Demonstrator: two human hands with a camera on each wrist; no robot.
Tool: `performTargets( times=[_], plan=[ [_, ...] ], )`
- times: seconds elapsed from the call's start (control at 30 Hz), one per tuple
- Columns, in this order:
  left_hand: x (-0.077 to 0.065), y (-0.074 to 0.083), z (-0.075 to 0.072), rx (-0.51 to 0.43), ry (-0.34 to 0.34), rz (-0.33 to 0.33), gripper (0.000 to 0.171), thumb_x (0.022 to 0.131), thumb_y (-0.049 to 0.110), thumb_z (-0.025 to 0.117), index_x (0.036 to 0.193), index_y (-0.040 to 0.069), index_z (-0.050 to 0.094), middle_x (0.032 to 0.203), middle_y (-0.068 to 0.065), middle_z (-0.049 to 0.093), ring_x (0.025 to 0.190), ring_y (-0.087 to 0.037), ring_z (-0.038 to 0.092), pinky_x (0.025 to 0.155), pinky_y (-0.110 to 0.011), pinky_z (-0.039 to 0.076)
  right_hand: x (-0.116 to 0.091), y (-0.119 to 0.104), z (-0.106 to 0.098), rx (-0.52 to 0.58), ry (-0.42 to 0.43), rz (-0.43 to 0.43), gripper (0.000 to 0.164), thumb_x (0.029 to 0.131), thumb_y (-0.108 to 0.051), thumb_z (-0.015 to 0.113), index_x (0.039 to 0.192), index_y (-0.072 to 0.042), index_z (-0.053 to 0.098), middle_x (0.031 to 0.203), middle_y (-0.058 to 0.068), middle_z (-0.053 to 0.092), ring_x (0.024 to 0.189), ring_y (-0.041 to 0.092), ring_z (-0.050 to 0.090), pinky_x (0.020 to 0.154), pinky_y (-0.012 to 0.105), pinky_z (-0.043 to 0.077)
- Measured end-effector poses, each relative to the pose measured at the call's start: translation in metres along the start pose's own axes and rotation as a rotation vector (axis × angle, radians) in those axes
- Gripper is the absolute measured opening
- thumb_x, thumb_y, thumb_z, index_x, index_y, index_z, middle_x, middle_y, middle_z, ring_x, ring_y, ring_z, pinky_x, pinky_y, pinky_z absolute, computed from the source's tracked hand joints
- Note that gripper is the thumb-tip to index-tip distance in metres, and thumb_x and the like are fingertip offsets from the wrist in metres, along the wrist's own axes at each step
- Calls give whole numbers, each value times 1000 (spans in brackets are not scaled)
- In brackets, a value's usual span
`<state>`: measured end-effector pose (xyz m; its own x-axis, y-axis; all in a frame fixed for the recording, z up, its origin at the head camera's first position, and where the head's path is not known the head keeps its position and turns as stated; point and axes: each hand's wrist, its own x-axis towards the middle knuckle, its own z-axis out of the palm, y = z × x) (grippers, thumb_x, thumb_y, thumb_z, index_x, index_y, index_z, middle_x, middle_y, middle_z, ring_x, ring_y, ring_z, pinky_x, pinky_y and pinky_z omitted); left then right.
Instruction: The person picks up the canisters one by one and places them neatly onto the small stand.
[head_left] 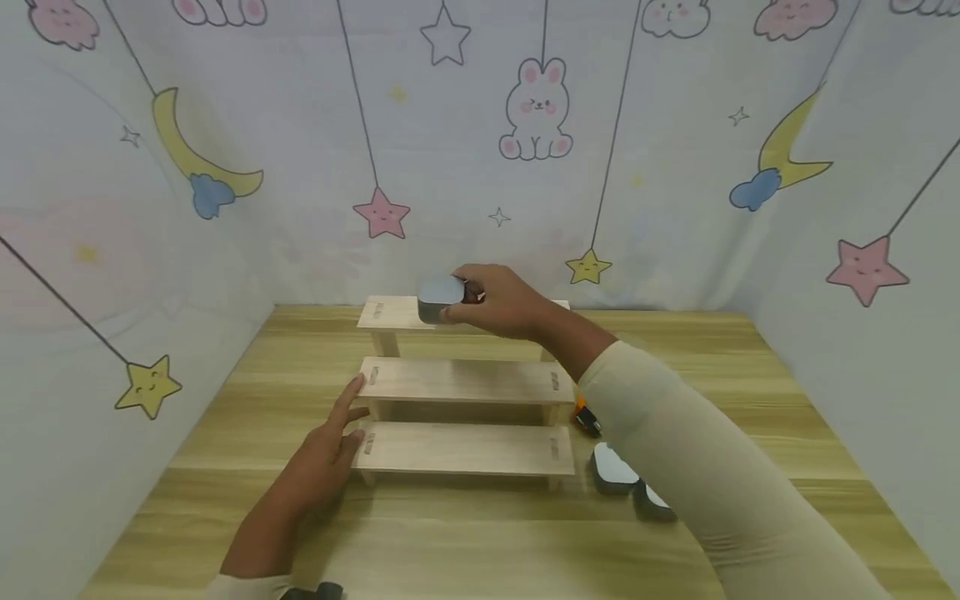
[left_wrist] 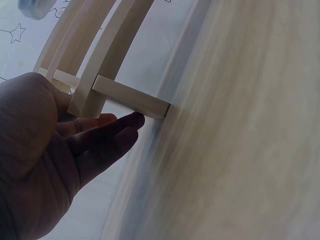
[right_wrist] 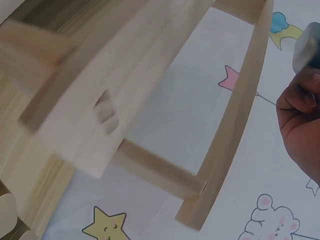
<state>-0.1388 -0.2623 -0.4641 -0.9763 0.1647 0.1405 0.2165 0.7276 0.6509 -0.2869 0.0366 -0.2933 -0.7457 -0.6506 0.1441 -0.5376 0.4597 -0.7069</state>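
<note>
My right hand [head_left: 510,304] grips a small rounded-square tin [head_left: 440,293] with a pale top and dark grey sides, fingers and thumb on its right side. It is held up over the top step of a three-step wooden stand [head_left: 465,379]. At the right edge of the right wrist view, the tin [right_wrist: 306,47] shows in the curled fingers. My left hand [head_left: 322,462] touches the stand's left ends, one fingertip at the middle step and the thumb by the lowest. In the left wrist view, that hand's fingers [left_wrist: 107,142] extend below the stand's edge, loosely straight.
Two similar tins, one nearer [head_left: 660,504] and one farther [head_left: 615,468], sit on the wood-grain surface [head_left: 465,550] right of the stand, partly under my right sleeve. An orange-and-black object [head_left: 588,418] lies by the stand's right side. Printed fabric walls [head_left: 315,150] enclose the back and sides.
</note>
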Motion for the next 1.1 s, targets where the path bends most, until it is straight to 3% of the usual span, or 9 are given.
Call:
performTargets(
  times=[0.13, 0.3, 0.43, 0.63, 0.9, 1.1],
  plan=[
    [1, -1, 1, -1, 6, 10, 82, 115, 4, 49, 177, 27, 2, 157, -32, 58, 140, -58, 59, 117, -77, 43, 11, -5, 7, -25, -33, 27, 49, 102, -32, 73, 142, -5, 62, 114, 9, 71, 100, 20, 62, 82, 32, 52],
    [2, -2, 0, -20, 3, 17, 81, 115, 4, 48, 177, 28, 3, 156, -31, 58, 140, -57, 60, 118, -76, 43, 24, -11, 9, -53, -75, 104, 55, 103, -33, 70, 148, -4, 56, 127, 11, 69, 110, 23, 62, 90, 34, 54],
    [3, -3, 1, -8, 10, 17, 81, 115, 4, 49, 177, 28, 4, 154, -29, 62, 141, -55, 60, 118, -75, 43, 34, -15, 10, -39, -119, 134, 51, 103, -33, 70, 144, -7, 56, 129, 11, 66, 110, 24, 61, 89, 35, 54],
    [2, -3, 3, -1, 14, -8, 80, 115, 6, 48, 177, 30, 5, 153, -28, 63, 141, -55, 61, 118, -75, 44, 49, -17, 13, -4, -208, 186, 49, 104, -34, 69, 144, -10, 52, 127, 13, 64, 96, 22, 59, 75, 31, 54],
    [2, -1, 4, -5, -4, -38, 80, 116, 7, 46, 177, 31, 2, 157, -27, 60, 145, -55, 57, 120, -75, 41, 60, -15, 16, 63, -222, 244, 52, 106, -33, 69, 148, -12, 49, 131, 16, 63, 71, 18, 51, 59, 28, 47],
    [2, -3, 4, -4, -3, -27, 81, 116, 7, 47, 177, 32, 1, 157, -27, 60, 144, -54, 58, 119, -75, 42, 62, -14, 18, 91, -243, 240, 50, 105, -32, 71, 147, -14, 50, 128, 15, 64, 63, 16, 47, 55, 28, 43]
  ],
)
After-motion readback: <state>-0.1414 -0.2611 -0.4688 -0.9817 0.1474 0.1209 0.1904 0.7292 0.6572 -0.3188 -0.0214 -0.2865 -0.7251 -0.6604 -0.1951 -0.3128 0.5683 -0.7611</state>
